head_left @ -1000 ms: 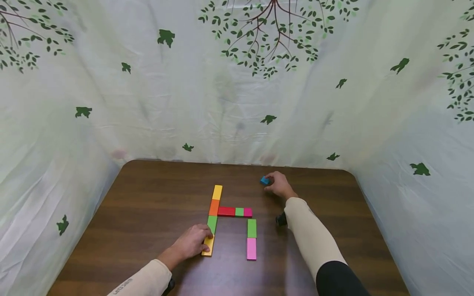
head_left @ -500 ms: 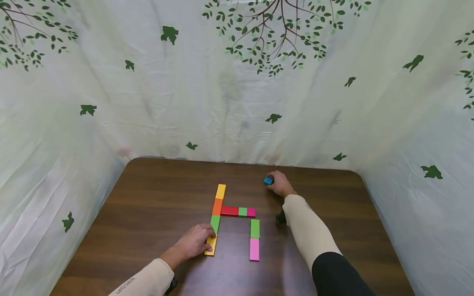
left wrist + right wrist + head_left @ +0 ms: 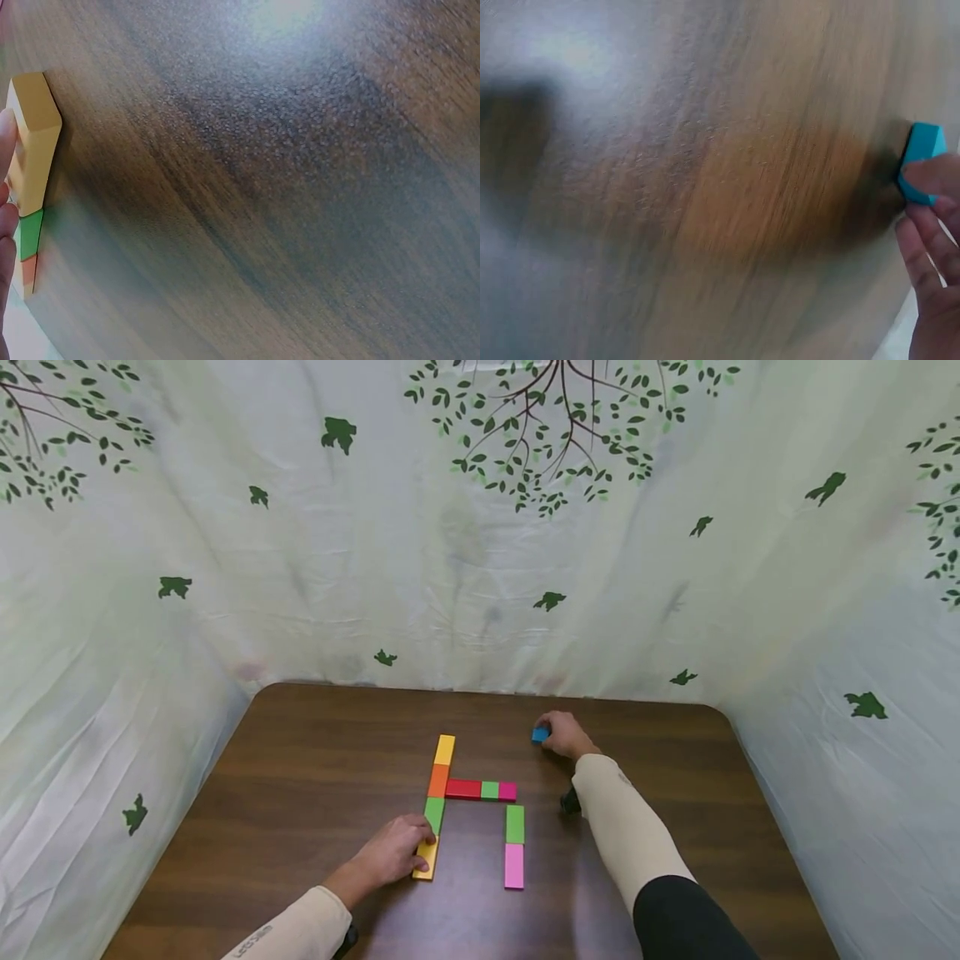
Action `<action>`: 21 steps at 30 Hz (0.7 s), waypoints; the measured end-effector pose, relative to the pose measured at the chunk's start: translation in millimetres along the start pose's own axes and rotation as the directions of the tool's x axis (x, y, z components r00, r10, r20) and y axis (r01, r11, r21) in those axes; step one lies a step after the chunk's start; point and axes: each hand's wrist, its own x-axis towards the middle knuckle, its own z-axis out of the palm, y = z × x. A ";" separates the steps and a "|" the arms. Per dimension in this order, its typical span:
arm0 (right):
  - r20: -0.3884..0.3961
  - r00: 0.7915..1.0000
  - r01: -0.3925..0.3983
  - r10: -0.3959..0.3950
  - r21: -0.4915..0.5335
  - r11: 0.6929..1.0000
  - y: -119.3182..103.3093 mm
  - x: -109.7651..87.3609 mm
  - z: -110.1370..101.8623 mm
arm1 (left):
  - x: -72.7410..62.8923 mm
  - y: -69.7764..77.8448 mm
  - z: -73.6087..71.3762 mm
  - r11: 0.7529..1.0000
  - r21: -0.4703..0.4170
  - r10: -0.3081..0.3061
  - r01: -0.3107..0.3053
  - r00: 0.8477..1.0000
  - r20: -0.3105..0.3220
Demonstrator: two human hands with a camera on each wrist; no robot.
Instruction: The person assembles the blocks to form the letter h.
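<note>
In the head view, my right hand (image 3: 567,735) pinches a small blue block (image 3: 539,736) near the table's far edge. The right wrist view shows the thumb across the face of this block (image 3: 925,141), with fingers beneath. My left hand (image 3: 392,850) rests on the lower yellow block (image 3: 425,851), its thumb and fingertips lying on the top face. From there a column runs away through a green block (image 3: 434,814), an orange block (image 3: 438,780) and another yellow block (image 3: 445,750). Part of the lower yellow block is hidden by the left hand.
A red block (image 3: 463,789), a small green block (image 3: 490,791) and a magenta block (image 3: 507,792) branch rightward from the column. Below them stand a green block (image 3: 515,824) and a pink block (image 3: 513,867). Printed curtains (image 3: 450,568) surround the brown table (image 3: 337,760).
The blue block has turned in my right hand and shifted slightly nearer along with it. My left hand stays on the yellow block, and the other blocks keep their layout.
</note>
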 end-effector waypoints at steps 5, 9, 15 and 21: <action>0.041 0.999 -0.018 0.018 0.009 1.000 -3.6 -6.1 -1.1 | 1.0 0.2 -0.4 1.000 0.006 0.009 -0.009 1.000 -0.005; 0.050 0.999 0.012 -0.013 0.008 1.000 -3.4 -11.2 -2.1 | 2.2 0.6 -0.2 1.000 -0.001 0.004 -0.004 1.000 -0.001; 0.103 0.994 0.027 -0.029 0.017 0.999 -3.5 -19.9 -2.4 | 2.1 2.0 -0.6 1.000 -0.007 -0.007 0.007 1.000 0.012; 0.137 0.989 0.051 -0.050 -0.002 0.999 -5.6 -30.4 -0.8 | 2.1 2.8 -0.9 1.000 0.004 0.005 -0.005 1.000 0.012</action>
